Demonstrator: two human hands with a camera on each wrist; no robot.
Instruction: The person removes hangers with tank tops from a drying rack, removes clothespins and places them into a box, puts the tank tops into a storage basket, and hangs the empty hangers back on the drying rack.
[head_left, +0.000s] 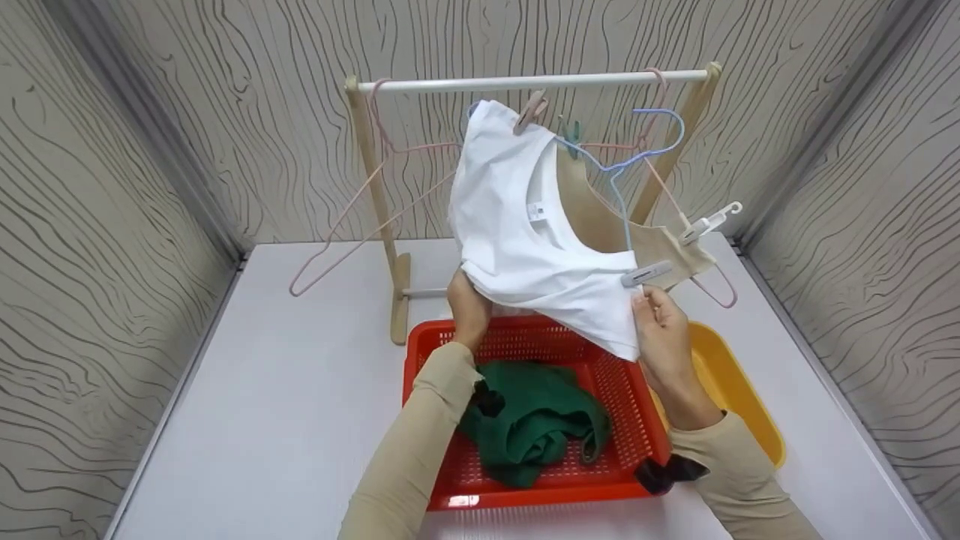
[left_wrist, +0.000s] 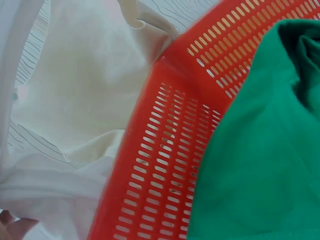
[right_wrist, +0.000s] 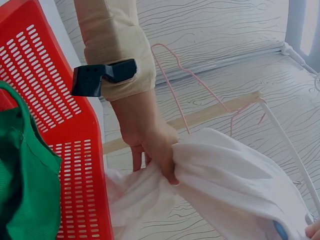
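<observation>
A white top [head_left: 517, 225] hangs tilted on a blue hanger [head_left: 622, 159], its wide neckline and label facing me. My left hand [head_left: 470, 309] grips the garment's lower left edge; in the right wrist view, the left hand [right_wrist: 150, 145] has fabric bunched between thumb and fingers. At the lower right shoulder, my right hand [head_left: 666, 341] pinches the cloth just below a grey clothespin [head_left: 646, 274]. A pinkish clothespin [head_left: 531, 112] is clipped on the upper shoulder. The hanger's hook is off the rail [head_left: 540, 82].
Behind it, a beige garment [head_left: 592, 202] hangs from a pink hanger with a green clothespin [head_left: 574, 139] and a white clothespin [head_left: 709, 223]. Another pink hanger [head_left: 337, 225] hangs at left. Below, a red basket [head_left: 442, 499] holds green cloth [head_left: 517, 420], beside a yellow tray [head_left: 750, 405].
</observation>
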